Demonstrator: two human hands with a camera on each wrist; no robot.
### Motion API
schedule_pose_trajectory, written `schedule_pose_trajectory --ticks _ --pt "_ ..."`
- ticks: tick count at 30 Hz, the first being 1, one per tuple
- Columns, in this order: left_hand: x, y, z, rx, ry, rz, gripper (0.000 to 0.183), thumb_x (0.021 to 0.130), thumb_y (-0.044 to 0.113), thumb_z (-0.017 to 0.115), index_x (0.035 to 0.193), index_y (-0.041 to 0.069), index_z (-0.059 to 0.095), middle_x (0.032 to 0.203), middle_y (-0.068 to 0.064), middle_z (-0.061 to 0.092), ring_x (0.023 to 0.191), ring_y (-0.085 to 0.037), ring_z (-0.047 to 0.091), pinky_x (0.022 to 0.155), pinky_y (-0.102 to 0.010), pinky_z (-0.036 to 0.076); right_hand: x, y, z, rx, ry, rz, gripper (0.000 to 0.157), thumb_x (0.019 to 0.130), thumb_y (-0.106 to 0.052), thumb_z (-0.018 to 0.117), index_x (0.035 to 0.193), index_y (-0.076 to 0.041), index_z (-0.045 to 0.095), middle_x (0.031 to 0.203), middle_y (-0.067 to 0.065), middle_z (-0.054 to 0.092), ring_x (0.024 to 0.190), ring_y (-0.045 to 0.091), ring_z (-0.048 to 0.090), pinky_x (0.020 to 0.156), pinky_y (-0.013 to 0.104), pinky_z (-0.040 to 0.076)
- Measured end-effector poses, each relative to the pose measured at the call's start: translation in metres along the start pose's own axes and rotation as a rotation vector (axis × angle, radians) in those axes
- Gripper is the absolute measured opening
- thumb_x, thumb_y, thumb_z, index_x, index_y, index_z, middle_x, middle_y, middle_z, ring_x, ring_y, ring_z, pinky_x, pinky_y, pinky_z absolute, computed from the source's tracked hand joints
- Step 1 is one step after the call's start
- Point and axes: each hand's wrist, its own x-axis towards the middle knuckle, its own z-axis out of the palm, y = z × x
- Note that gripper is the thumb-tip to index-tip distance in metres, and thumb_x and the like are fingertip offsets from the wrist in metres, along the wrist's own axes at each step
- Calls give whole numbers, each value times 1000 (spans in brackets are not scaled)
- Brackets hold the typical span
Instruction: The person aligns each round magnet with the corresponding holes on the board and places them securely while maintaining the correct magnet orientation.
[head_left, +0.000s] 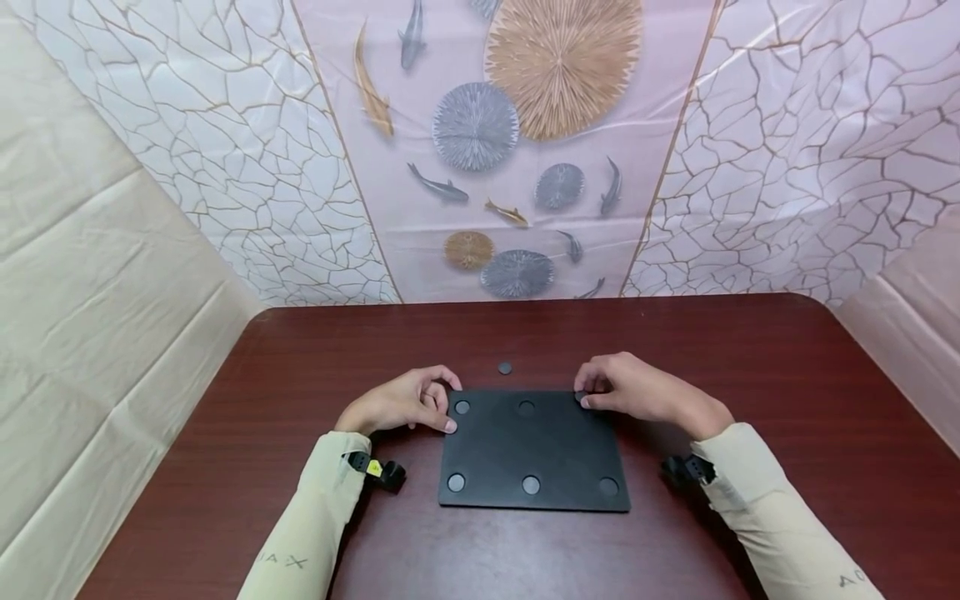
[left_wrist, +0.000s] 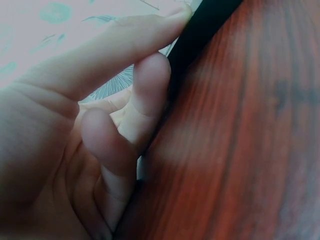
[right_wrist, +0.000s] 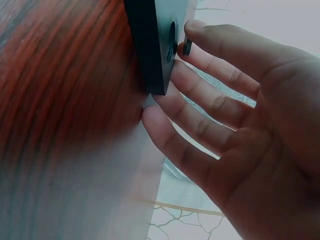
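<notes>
A flat black board (head_left: 536,446) lies on the table with round recesses along its far and near edges. Grey discs show in some recesses; whether the darker recesses hold discs, I cannot tell. At the board's far left corner my left hand (head_left: 408,400) grips it, thumb on the left edge and index finger by the corner. My right hand (head_left: 637,387) is over the far right corner and pinches a small dark disc (right_wrist: 187,47) between thumb and index finger. In the right wrist view that disc is just apart from a round recess (right_wrist: 171,41). Its other fingers are beside the board's edge.
Beyond the board's far edge, a loose dark disc (head_left: 505,367) lies on the reddish-brown wooden table (head_left: 337,350). A patterned cloth backdrop (head_left: 517,208) hangs behind the table. Pale cloth walls (head_left: 90,292) flank it. Both wrists wear small black cameras (head_left: 392,476).
</notes>
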Motion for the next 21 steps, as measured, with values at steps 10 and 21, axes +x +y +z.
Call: schedule_pose_trajectory --ticks 10,21 --pt "1 -1 1 -6 10 -4 53 86 7 87 129 5 56 80 -4 65 65 -14 55 58 -25 44 -3 -4 -1 -4 7 5 9 97 -11 77 106 -12 75 98 -4 69 87 11 62 77 32 55" --pt "0 0 3 -17 6 18 54 86 5 86 129 3 55 79 -4 64 64 -14 54 59 -25 45 -4 0 2 -10 40 -32 8 97 -11 77 104 -13 75 98 -4 67 88 11 61 79 40 57"
